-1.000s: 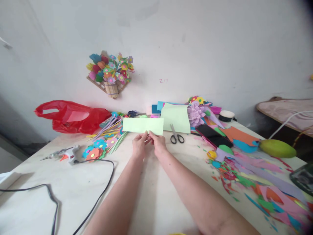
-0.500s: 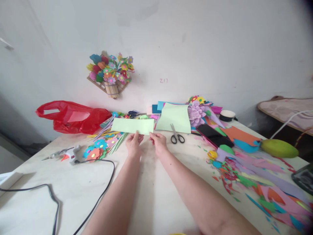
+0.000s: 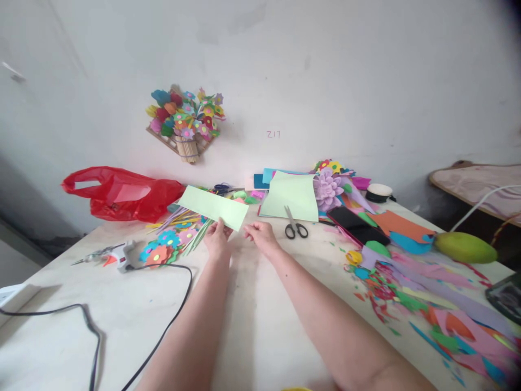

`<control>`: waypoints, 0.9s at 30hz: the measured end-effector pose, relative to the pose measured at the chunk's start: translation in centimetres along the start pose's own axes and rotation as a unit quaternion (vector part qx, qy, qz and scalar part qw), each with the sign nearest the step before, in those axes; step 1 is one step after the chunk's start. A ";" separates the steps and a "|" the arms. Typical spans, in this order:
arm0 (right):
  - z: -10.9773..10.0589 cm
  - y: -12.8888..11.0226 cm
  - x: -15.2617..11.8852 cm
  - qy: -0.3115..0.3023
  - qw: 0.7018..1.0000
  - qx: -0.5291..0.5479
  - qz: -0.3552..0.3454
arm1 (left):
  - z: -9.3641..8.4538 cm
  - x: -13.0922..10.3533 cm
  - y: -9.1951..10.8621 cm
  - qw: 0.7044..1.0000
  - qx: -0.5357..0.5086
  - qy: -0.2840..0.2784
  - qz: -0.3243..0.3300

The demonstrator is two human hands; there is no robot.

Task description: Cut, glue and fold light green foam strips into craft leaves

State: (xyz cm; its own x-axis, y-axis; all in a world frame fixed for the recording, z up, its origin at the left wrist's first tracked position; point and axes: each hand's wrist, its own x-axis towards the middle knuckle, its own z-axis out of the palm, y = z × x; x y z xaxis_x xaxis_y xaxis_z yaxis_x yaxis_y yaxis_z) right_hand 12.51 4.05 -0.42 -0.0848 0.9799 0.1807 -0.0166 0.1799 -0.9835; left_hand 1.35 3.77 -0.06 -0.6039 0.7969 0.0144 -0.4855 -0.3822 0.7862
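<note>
A pale green paper strip (image 3: 211, 205) is pinched by the left hand (image 3: 218, 239), above the table (image 3: 248, 309). The right hand (image 3: 261, 235) is half-curled just beside its corner; whether anything is gripped cannot be told. The strip is judged already cut; no fold is seen. Scissors (image 3: 292, 221) are noted unheld, beyond the right hand.

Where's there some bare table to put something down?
Bare table shows between the left arm and right arm, inside the curve of the black cord, and between the right arm and the scraps. It's crowded along the wall, from red bag to purple flower, and rightward.
</note>
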 end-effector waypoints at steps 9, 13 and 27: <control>-5.9 -3.3 2.0 0.089 0.885 -0.457 0.002 | -0.5 0.2 -0.8 0.995 0.065 -0.076 -0.018; -8.4 -4.5 2.2 0.072 0.796 -0.598 0.065 | -0.5 0.2 -1.0 0.988 0.103 -0.110 -0.028; -10.1 -3.4 2.3 0.036 0.748 -0.648 0.141 | -0.7 0.7 -1.5 0.981 0.139 -0.128 -0.030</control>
State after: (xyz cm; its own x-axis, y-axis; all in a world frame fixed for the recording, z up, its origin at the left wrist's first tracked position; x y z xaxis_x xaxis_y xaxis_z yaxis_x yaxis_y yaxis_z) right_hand 22.45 6.53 3.31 0.1510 0.9885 0.0117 0.9751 -0.1470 -0.1661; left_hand 1.21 4.55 -1.63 -0.3831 0.9193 0.0903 -0.3020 -0.2170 0.9283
